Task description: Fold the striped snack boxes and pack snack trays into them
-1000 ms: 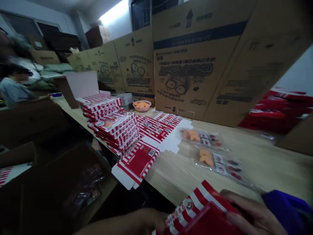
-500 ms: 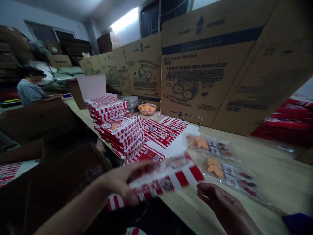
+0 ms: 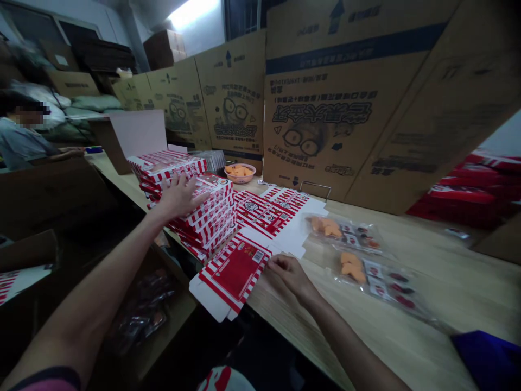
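Striped box [image 3: 217,182] now tops stack [image 3: 210,224], seemingly one more finished; left hand [image 3: 179,196] on it, fingers wide. Right fingers narrow at flat carton [image 3: 236,270], grip unclear.

We've got a pale wood bench [image 3: 431,247] running off to the far left, tall printed cardboard [image 3: 321,125] standing along it like a partition, bluish-white walls [image 3: 205,38], a bright strip light [image 3: 194,12], dark windows [image 3: 243,19] and, back left in the murk, probably sacks [image 3: 95,103].
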### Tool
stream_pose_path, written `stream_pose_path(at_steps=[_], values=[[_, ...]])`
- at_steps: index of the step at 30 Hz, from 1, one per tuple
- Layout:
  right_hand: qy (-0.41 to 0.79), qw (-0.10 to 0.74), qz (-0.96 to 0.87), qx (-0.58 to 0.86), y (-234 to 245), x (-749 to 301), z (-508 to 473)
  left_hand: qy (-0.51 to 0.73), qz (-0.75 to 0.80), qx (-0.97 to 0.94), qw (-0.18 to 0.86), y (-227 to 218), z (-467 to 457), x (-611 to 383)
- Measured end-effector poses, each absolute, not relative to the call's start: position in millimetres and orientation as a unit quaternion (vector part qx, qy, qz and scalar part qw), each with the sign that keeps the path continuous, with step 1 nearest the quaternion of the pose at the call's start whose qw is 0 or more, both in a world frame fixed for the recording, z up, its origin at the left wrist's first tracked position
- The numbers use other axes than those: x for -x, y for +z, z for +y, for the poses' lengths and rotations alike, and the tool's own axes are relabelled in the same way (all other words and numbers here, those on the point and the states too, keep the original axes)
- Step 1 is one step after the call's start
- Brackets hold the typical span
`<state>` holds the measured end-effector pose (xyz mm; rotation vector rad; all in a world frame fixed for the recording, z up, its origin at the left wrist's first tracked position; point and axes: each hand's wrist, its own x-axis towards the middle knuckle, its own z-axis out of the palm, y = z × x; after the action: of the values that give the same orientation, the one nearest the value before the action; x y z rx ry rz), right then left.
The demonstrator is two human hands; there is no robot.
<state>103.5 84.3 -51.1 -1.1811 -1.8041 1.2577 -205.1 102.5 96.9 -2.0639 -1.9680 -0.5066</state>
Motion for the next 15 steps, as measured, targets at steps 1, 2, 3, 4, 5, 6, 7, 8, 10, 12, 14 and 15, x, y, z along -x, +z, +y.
stream_pose_path(at_steps=[1, 2, 3, 4, 5, 6, 7, 8, 10, 12, 14, 15], values=[[0.435, 0.289, -0.716, 0.462, -50.6, -91.7, 97.2, -0.226, -0.664, 0.700, 0.130, 87.9, 89.7, 193.2], [0.397, 0.259, -0.741, 0.476, -49.9, -79.8, 109.2, -0.278, -0.643, 0.703, 0.125, 74.2, 75.3, 179.1], [0.367, 0.233, -0.758, 0.486, -49.2, -68.1, 120.0, -0.300, -0.610, 0.726, 0.104, 55.6, 61.0, 163.8], [0.344, 0.214, -0.770, 0.493, -48.7, -57.0, 129.2, -0.300, -0.579, 0.755, 0.072, 32.7, 48.1, 148.7], [0.327, 0.201, -0.778, 0.497, -48.7, -46.8, 136.6, -0.274, -0.562, 0.780, 0.031, 7.3, 37.8, 134.9], [0.313, 0.194, -0.783, 0.502, -49.1, -37.8, 142.4, -0.237, -0.567, 0.789, 0.000, -18.7, 30.6, 123.4], [0.297, 0.183, -0.787, 0.509, -50.1, -30.1, 146.7, -0.200, -0.594, 0.779, -0.018, -43.1, 26.4, 114.7], [0.282, 0.172, -0.790, 0.517, -51.3, -23.9, 149.9, -0.163, -0.622, 0.765, -0.034, -64.1, 24.9, 108.7], [0.264, 0.154, -0.788, 0.534, -53.9, -15.9, 154.8, -0.123, -0.655, 0.743, -0.058, -92.2, 26.6, 103.7], [0.264, 0.148, -0.780, 0.548, -55.5, -13.0, 160.3, -0.112, -0.666, 0.733, -0.077, -103.2, 30.4, 103.7], [0.288, 0.153, -0.768, 0.552, -55.4, -13.9, 166.8, -0.117, -0.672, 0.725, -0.095, -104.6, 33.6, 104.6], [0.307, 0.157, -0.761, 0.550, -54.7, -15.6, 169.7, -0.125, -0.674, 0.720, -0.103, -103.9, 34.7, 104.9]])
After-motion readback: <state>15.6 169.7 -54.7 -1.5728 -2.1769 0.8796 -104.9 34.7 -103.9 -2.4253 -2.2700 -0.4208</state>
